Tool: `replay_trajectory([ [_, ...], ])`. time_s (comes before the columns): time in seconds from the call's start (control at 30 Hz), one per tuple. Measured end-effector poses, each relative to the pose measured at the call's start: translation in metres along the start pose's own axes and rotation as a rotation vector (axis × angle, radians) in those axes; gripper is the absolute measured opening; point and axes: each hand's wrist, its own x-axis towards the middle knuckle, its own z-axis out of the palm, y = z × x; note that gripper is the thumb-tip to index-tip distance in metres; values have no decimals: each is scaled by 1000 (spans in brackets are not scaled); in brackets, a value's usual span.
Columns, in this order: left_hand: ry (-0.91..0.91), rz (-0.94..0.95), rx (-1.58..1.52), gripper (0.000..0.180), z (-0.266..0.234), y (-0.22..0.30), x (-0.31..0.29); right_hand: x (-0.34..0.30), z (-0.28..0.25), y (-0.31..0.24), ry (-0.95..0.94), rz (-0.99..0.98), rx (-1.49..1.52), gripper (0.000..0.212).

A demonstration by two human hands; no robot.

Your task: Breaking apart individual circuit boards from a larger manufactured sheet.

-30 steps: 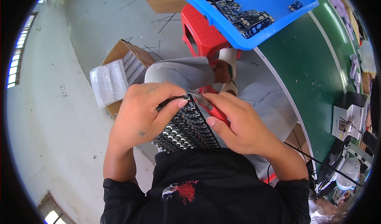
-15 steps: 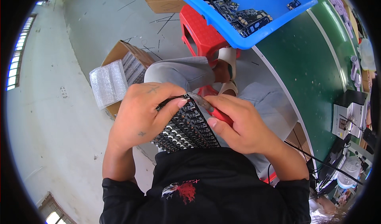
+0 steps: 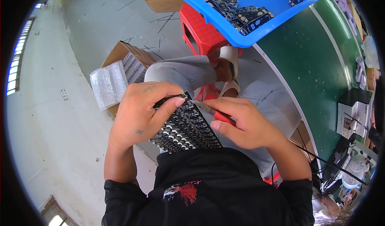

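Note:
A black circuit board panel (image 3: 188, 126), covered with rows of small parts and white connectors, leans against my black shirt above my lap. My left hand (image 3: 146, 109) pinches its far upper corner between thumb and fingers. In my right hand (image 3: 246, 124) is a pair of pliers or cutters (image 3: 222, 117) with red handles, gripped with the fingers wrapped round. The metal jaws point left and meet the panel's right edge near that corner. Whether the jaws are closed on the edge is too small to tell.
A blue tray (image 3: 256, 39) holding loose circuit boards (image 3: 256, 19) stands ahead, over a red stool (image 3: 202, 27). To the left is a cardboard box (image 3: 136, 53) with bubble wrap (image 3: 108, 83). A green table (image 3: 304, 73) curves along the right, bearing a white-and-black box (image 3: 353, 118).
The cutter jaws have shifted slightly down along the panel's right edge, away from the corner. My left hand and the panel's top have moved a little left.

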Motion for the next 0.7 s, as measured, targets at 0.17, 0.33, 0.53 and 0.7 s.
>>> replay_trajectory([
  [0.17,-8,-23,9,8,-1,1,0,0,3,4,47,-47,-30,41],
  [0.33,-3,-13,11,8,-1,1,0,-2,2,1,42,-14,-54,39],
  [0.53,4,-40,-17,8,-1,1,-1,-1,-1,-6,17,36,-111,37],
  [0.7,-11,-50,-10,7,-2,2,-1,-2,4,-3,38,12,-78,38],
])
